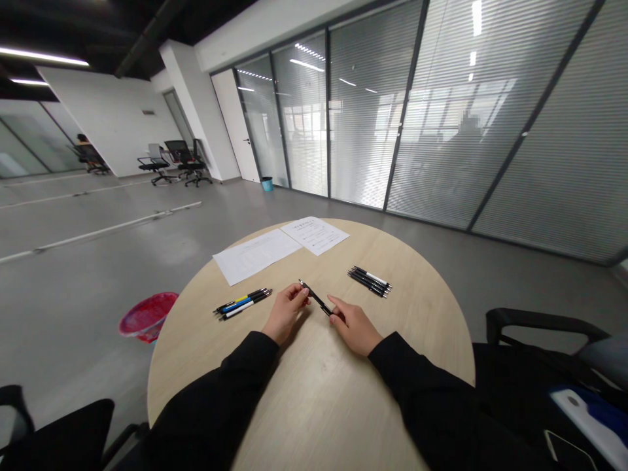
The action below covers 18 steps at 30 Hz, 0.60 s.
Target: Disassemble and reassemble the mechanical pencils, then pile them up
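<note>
Between my two hands a black pen [316, 298] slants over the middle of the table. My left hand [289, 311] pinches its upper left end between thumb and fingers. At the lower right end, my right hand [354, 326] grips the pen with its thumb and fingers, the index finger stretched out above it. Several pens [243, 303] lie side by side to the left of my left hand, with black, yellow, blue and white barrels. Another row of pens [369, 281], mostly black with one white part, rests beyond my right hand.
Two printed paper sheets [258, 255] lie at the far side of the round wooden table [324, 405]. A red-lined bin [148, 316] stands on the floor at left. Chairs flank the table; the right one [540, 320] holds a phone and other items.
</note>
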### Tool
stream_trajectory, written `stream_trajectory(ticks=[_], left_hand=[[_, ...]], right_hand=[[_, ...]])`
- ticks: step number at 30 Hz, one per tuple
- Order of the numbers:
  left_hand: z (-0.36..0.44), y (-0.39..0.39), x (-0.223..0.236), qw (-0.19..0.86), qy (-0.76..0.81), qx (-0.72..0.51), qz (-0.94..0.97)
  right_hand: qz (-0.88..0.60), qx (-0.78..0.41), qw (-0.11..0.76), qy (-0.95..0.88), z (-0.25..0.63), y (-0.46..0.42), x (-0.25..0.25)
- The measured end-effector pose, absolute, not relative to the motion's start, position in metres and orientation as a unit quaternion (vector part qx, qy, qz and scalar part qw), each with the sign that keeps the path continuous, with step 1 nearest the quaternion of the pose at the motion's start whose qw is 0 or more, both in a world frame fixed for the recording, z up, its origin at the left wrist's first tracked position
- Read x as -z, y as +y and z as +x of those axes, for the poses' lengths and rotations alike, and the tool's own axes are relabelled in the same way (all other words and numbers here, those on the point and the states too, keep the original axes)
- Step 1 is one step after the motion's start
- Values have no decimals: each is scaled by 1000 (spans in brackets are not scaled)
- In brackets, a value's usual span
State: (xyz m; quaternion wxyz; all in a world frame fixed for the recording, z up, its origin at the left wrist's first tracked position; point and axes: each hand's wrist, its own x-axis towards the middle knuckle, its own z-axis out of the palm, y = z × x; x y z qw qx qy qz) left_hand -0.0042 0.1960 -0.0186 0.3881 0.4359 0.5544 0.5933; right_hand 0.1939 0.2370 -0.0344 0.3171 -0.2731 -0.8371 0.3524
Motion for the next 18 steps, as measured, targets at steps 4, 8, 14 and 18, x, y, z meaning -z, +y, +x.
stream_trajectory(ticks=[4, 8, 14, 18], left_hand=[[5, 194, 18, 423, 526, -596, 435], [9, 192, 13, 420, 524, -596, 441], [11, 188, 7, 403, 520, -588, 471], [13, 184, 2, 395, 512, -581, 494]], right_hand=[[-259, -343, 309, -848, 192, 231, 33], [-202, -281, 296, -890, 191, 226, 29], [-160, -221, 267, -924, 188, 220, 29], [-165, -201, 277, -925, 188, 222, 33]])
